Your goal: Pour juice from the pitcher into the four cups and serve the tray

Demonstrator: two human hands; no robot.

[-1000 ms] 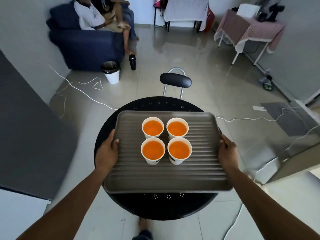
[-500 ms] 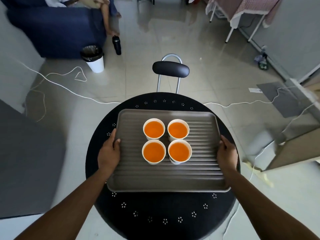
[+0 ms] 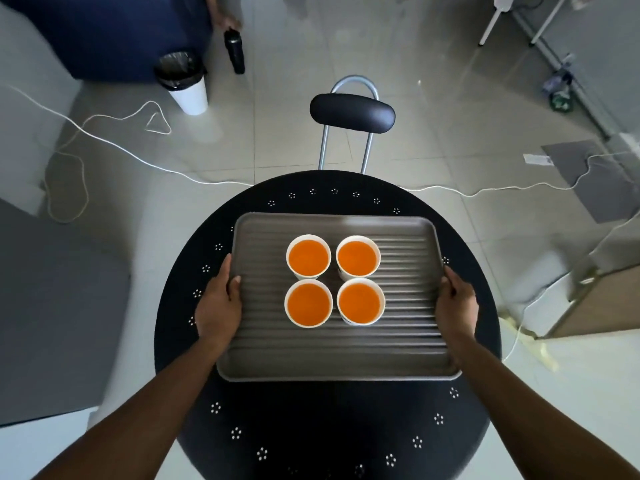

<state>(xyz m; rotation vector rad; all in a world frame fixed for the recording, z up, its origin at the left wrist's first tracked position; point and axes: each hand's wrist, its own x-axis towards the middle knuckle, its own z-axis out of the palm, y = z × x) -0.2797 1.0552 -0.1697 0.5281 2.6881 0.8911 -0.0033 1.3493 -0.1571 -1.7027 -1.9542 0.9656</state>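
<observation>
- Left hand [image 3: 217,306] clamped on the tray's left rim, thumb lying over onto the ribbed floor, fingers tucked under and out of sight.
- Right hand [image 3: 456,303] gripping the right rim the same way, thumb on top at the edge.
- Tray [image 3: 408,344]: grey-brown rectangle, rounded corners, raised lip, ridges running side to side. It spans between the two hands, over the round black bench [image 3: 311,427] with small white flower dots. Cannot tell whether it rests on the bench or is held just above it.
- Four white paper cups in a tight two-by-two block, midway between the hands: near left cup [image 3: 309,303], near right cup [image 3: 360,301], far left cup [image 3: 308,257], far right cup [image 3: 357,256]. All upright, rims touching or nearly so.
- Each cup holds orange juice [image 3: 309,304] close to the brim; surfaces flat, none seen on the tray floor.
- Beyond the hands: black-backed chair [image 3: 352,113] on chrome tubing at the bench's far edge; white cable [image 3: 138,155] trailing over the tiled floor; further off to the left, a white bin [image 3: 185,85] with dark liner and a black bottle [image 3: 234,51].
- Against half a second ago: the view has tipped further down, more of the bench showing near the body, the sofa mostly out of frame. Grip, cup layout and juice level unchanged.
</observation>
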